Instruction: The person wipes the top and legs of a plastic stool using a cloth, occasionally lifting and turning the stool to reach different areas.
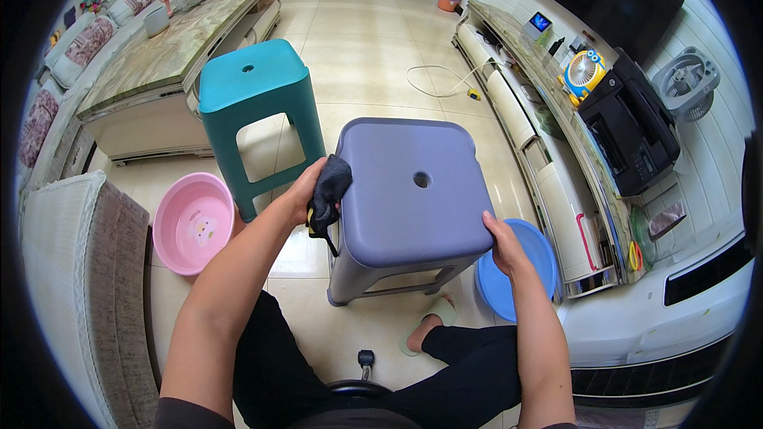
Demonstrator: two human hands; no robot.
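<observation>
Before me is a purple-grey plastic stool [411, 214] with a round hole in its seat. My left hand [307, 190] grips a dark grey cloth [331, 187] with a yellow edge, pressed against the left rim of the seat. My right hand [503, 244] clasps the seat's right front edge, thumb on top and the other fingers hidden below. Behind and to the left stands a teal plastic stool [256, 80]. A pink basin [194, 223] is on the floor left of my forearm, and a blue basin [518, 280] lies partly behind my right hand.
A marble-topped coffee table [179, 50] and a covered sofa arm [89, 238] border the left side. Along the right runs a low TV cabinet [506, 95] bearing a black printer [632, 125] and a yellow fan [584, 74]. A white cable [438, 94] loops over the tiled floor.
</observation>
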